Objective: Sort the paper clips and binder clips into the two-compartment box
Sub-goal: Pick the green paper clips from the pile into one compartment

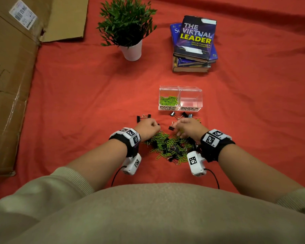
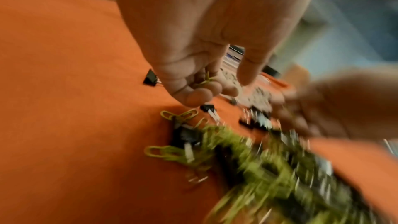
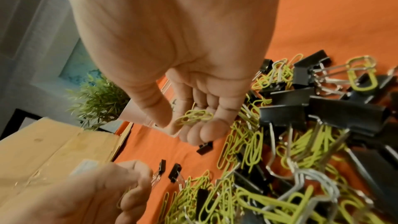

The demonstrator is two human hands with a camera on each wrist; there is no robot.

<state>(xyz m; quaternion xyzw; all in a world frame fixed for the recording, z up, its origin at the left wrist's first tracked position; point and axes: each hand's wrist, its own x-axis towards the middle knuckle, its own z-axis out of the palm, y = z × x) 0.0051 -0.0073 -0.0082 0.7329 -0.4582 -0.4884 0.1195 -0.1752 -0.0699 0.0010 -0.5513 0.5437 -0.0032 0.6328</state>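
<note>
Head view, progress: the two-compartment box (image 1: 180, 99) stood just beyond the pile; its left compartment, labelled PAPER CLIPS, held a heap of green paper clips (image 1: 168, 100), and the right one, labelled BINDER CLIPS, looked bare.
Head view, left to do: a mixed pile (image 1: 169, 147) of green paper clips and black binder clips lay on the red surface (image 1: 77, 103) between the wrists, with loose binder clips (image 1: 143, 117) scattered just beyond the hands; most of the sorting seemed undone, and no binder clip was boxed.
Head view, hands: left hand (image 1: 149, 128) and right hand (image 1: 189, 127) were both curled, knuckles up, over the far edge of the pile; their contents were hidden here.
Left wrist view: blurred, but the left hand's (image 2: 193, 67) fingers were curled around at least one green clip (image 2: 207, 79).
Right wrist view: sharper; the right hand (image 3: 189, 94) cupped several green paper clips (image 3: 194, 117) between thumb and curled fingers, which the head view could not show.
</note>
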